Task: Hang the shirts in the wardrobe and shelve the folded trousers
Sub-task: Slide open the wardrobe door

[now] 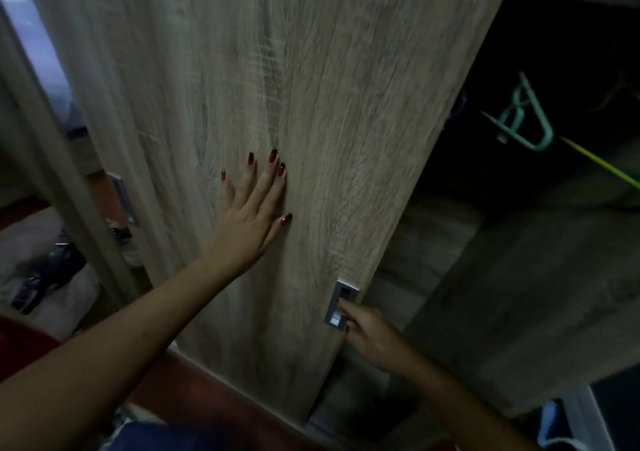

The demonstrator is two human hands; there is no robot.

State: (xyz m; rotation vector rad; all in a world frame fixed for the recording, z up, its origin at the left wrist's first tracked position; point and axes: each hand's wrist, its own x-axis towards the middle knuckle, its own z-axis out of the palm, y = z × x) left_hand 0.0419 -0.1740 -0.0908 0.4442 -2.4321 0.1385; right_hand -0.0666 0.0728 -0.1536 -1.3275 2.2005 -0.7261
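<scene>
1. The left hand (pixel 247 218) lies flat on the wood-grain sliding door (pixel 311 69) of the wardrobe (pixel 502 294). Its palm is against the panel and its fingers are straight and slightly spread, holding nothing. The nails (pixel 273 155) are long and painted dark red.
2. The right hand (pixel 370 339) is lower and further right, at the door's right edge. Its fingers are curled into the grey recessed handle (pixel 341 298), and the fingertips are hidden inside the recess.
3. The two hands are well apart, both on the same door.
4. To the right of the door's edge the wardrobe stands open, showing a dim wood-grain compartment below and a very dark space above.
5. In that dark space a teal hanger (pixel 530 118) hangs tilted, with a thin yellow-green bar (pixel 602 164) slanting down just beside it. It is too dark to tell whether any clothes are inside.
6. To the left of the door, a second wood-grain panel (pixel 52 159) carries another recessed handle (pixel 123 197).
7. Beyond that panel, dark blurred items (pixel 45 277) lie low on a pale surface.
8. A red-brown floor strip (pixel 194 391) runs along the door's bottom edge.
</scene>
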